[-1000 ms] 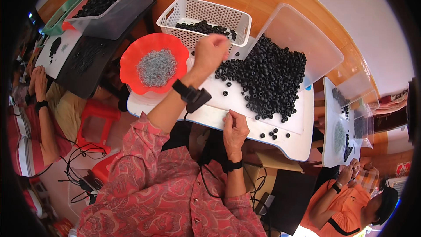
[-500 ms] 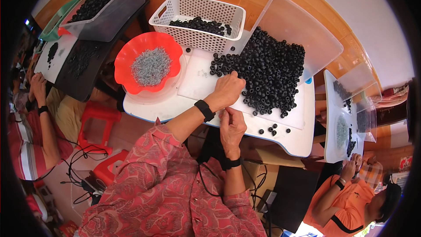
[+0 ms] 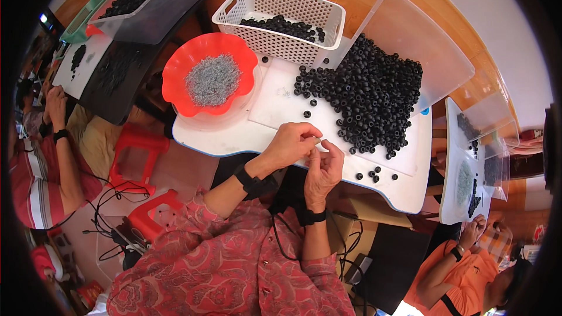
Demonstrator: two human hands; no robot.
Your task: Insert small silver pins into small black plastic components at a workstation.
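My left hand [image 3: 291, 145], a dark band on its wrist, is closed in a pinch just off the table's front edge. Its fingertips meet those of my right hand [image 3: 325, 169], whose thumb and index finger are also pinched together. Something tiny sits between the fingertips, too small to make out. Beyond and to the right lies a large heap of black ring-shaped beads [image 3: 377, 93] on a white board [image 3: 266, 105]. Two single beads [image 3: 307, 114] lie nearer my left hand. A red wavy-rimmed bowl [image 3: 175, 85] at the left holds many small grey pieces [image 3: 213, 79].
A white perforated basket [image 3: 281, 44] with black beads stands at the back. A clear plastic bin [image 3: 424, 47] lies tipped behind the heap. Several loose beads [image 3: 374, 174] are near the table's [image 3: 199, 140] front right edge. Other people work at tables on both sides.
My left hand has drawn back from the bead heap toward me and now meets my right hand at the fingertips. The view has shifted slightly.
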